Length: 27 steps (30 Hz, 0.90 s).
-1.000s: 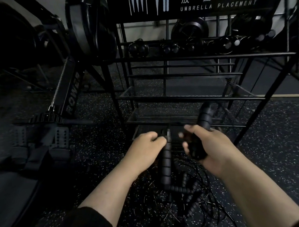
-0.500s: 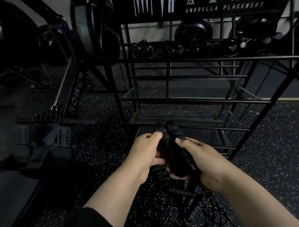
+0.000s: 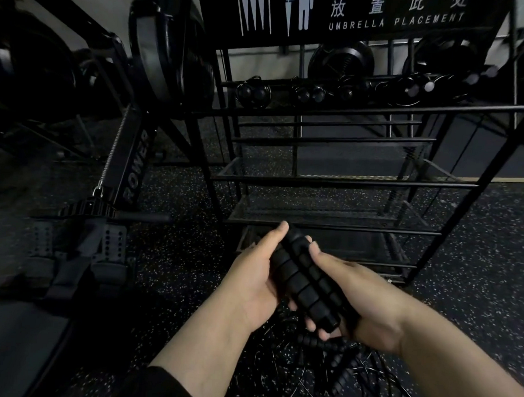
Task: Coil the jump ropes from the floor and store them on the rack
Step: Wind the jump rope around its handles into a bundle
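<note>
Two black ribbed jump rope handles (image 3: 306, 278) lie side by side between my hands, just in front of the black metal rack (image 3: 342, 184). My left hand (image 3: 251, 276) grips them from the left with its thumb along the top. From the right, my right hand (image 3: 352, 298) holds the same pair, fingers curled underneath. Their thin cord drops into a tangle of black jump ropes (image 3: 331, 372) on the speckled floor below my wrists. Several coiled ropes (image 3: 349, 88) sit on the rack's top bar.
A rowing machine (image 3: 133, 168) with footrests (image 3: 78, 244) stands to the left of the rack. An "Umbrella Placement" sign (image 3: 352, 16) tops the rack. Mesh shelves (image 3: 314, 212) sit low inside it. Dark speckled floor (image 3: 477, 267) spreads to the right.
My hands came together: the handle held upright in my right hand and the one in my left were brought side by side into one bundle held by both hands.
</note>
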Available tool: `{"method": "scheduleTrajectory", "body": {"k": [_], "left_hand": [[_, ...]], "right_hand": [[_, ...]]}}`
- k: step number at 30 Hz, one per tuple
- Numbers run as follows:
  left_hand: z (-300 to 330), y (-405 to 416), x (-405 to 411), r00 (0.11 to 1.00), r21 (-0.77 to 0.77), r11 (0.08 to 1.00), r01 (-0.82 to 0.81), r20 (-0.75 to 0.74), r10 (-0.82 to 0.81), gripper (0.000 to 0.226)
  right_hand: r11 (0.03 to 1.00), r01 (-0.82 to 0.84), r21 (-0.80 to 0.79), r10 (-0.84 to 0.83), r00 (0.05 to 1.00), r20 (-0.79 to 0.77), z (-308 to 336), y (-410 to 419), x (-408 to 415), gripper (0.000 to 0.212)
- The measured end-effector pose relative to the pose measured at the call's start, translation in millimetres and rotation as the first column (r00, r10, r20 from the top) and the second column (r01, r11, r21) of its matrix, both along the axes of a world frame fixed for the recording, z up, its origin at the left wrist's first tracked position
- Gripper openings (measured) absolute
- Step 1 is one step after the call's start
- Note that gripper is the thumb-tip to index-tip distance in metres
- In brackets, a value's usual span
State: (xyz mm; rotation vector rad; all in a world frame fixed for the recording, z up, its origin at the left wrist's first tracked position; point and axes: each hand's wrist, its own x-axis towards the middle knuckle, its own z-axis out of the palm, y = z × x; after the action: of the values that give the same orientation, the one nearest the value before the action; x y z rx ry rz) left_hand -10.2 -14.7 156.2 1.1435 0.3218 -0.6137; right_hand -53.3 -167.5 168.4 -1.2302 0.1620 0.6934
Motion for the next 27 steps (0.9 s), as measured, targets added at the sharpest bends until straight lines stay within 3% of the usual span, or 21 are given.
{"method": "scheduleTrajectory", "body": {"k": [3,6,10,12,13,15,17,19,22,25,27], "left_hand": [[3,-2,-1,0.995,0.041,0.995,-0.095,0.036,0.093,0.055],[8,-1,1,0.974,-0.014,0.977,-0.214,0.074,0.214,0.054],[16,0,0,0.970,-0.013,0.977,-0.213,0.115,0.213,0.052],[18,5,1,0.967,0.079,0.978,-0.191,0.189,0.174,0.054],[18,9,2,0.958,0.208,0.960,-0.189,0.254,0.134,0.058],[17,20,8,0.896,0.473,0.822,-0.319,0.433,0.099,0.061],[14,30,15,0.769,0.505,0.699,-0.507,0.631,0.102,0.041],[15,36,18,0.709,0.466,0.749,-0.471,0.705,0.007,0.032],[13,33,15,0.733,0.388,0.884,-0.260,0.675,-0.080,0.040],[9,23,11,0.797,0.233,0.951,-0.202,0.603,0.021,0.055],[13,14,6,0.836,0.195,0.963,-0.186,0.546,0.051,0.052]], "right_hand": [[0.988,-0.014,0.152,0.023,0.998,-0.051,-3,-4,1,0.076],[0.954,-0.036,0.299,0.056,0.997,-0.060,-4,-6,0,0.073],[0.957,-0.027,0.290,0.041,0.998,-0.043,-6,-4,0,0.061],[0.956,0.022,0.293,-0.011,0.999,-0.038,-7,-5,0,0.059],[0.952,0.035,0.305,-0.027,0.999,-0.032,-8,-6,0,0.059],[0.944,0.023,0.329,-0.019,1.000,-0.015,-7,-11,-1,0.056],[0.929,-0.038,0.367,0.037,0.999,0.008,-9,-17,-3,0.055],[0.897,-0.116,0.426,0.112,0.993,0.036,-12,-22,-6,0.058],[0.844,-0.184,0.504,0.174,0.982,0.067,-18,-30,-9,0.060],[0.794,-0.206,0.573,0.179,0.978,0.103,-20,-34,-10,0.060],[0.759,-0.190,0.623,0.150,0.982,0.118,-20,-36,-10,0.060]]}}
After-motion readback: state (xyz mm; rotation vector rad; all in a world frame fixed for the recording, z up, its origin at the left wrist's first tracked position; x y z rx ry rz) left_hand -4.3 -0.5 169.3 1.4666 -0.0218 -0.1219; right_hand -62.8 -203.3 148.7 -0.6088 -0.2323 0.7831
